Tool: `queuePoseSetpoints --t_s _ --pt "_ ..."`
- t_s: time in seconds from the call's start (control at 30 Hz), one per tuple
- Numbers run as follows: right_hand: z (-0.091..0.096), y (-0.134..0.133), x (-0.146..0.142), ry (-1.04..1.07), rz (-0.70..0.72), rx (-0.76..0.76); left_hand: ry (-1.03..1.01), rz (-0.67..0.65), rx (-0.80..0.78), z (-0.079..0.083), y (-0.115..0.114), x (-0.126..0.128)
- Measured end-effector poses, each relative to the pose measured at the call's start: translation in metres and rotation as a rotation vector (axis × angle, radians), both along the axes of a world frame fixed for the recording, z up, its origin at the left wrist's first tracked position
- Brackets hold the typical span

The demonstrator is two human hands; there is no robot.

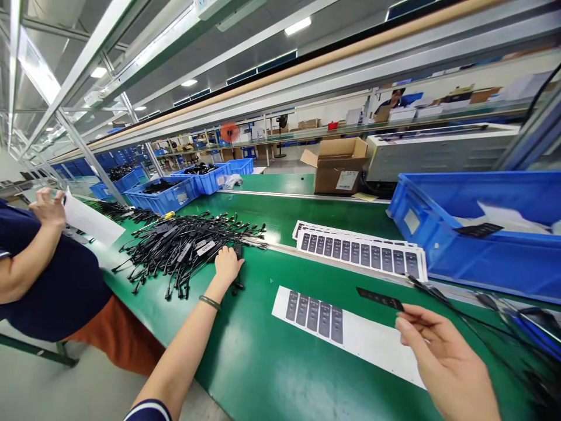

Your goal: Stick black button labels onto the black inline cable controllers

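Note:
My left hand (228,266) is at the right edge of a pile of black cables (184,245) with small plugs and flat boxes, some with white faces. Its fingers are curled around a black cable with a small box (239,250), mostly hidden under the hand. My right hand (442,351) pinches one end of a dark label sticker (379,298), held above the bench. Beneath it lies a white backing sheet (372,345) with several dark labels on its left part and a bare right part.
A stack of label sheets (359,251) lies by a metal rail across the green bench (249,345). A blue bin (482,245) stands right, with a dark label at its rim. Behind are a cardboard box (339,166) and blue crates (164,196). Another person (52,269) at left holds a white sheet.

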State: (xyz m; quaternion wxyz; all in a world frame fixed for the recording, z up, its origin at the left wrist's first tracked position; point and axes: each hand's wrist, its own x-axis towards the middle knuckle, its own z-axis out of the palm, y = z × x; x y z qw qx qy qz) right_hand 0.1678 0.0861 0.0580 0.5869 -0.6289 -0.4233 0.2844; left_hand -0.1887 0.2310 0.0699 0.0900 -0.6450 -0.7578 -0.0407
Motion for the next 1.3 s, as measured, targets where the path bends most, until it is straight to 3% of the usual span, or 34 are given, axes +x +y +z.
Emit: queuePoseSetpoints --t_s 0.13,0.33,0.43,0.57,0.67,0.73,0.83,0.97,1.17,1.3 --pt "-0.008 -0.003 -0.002 -0.034 0.014 0.003 -0.033 -0.1 -0.02 -0.006 0.003 -0.003" --pt "-0.013 -0.003 0.001 -0.037 0.051 0.027 -0.284 -0.167 -0.078 -0.007 -0.018 0.007" --pt "-0.012 -0.004 0.001 -0.024 0.057 0.034 -0.527 -0.112 -0.088 0.001 -0.018 0.01" --pt "-0.008 -0.008 0.001 -0.012 0.06 0.05 -0.977 -0.059 -0.13 0.027 -0.009 0.017" --pt "-0.007 -0.01 0.003 0.017 0.067 0.061 -1.348 -0.085 -0.212 0.044 -0.015 0.038" --pt "-0.007 -0.01 0.005 0.067 0.065 0.069 -1.57 -0.117 -0.284 0.046 -0.028 0.061" --pt "-0.01 -0.009 0.007 0.154 0.068 0.077 -1.829 -0.141 -0.403 0.035 -0.056 0.102" --pt "-0.012 -0.01 0.009 0.209 0.078 0.083 -2.002 -0.129 -0.564 0.011 -0.08 0.141" --pt "-0.011 -0.014 0.007 0.214 0.118 0.089 -2.359 -0.023 -0.928 0.0 -0.08 0.14" --pt "-0.01 -0.015 0.004 0.209 0.146 0.09 -2.389 0.06 -0.931 0.0 -0.084 0.14"
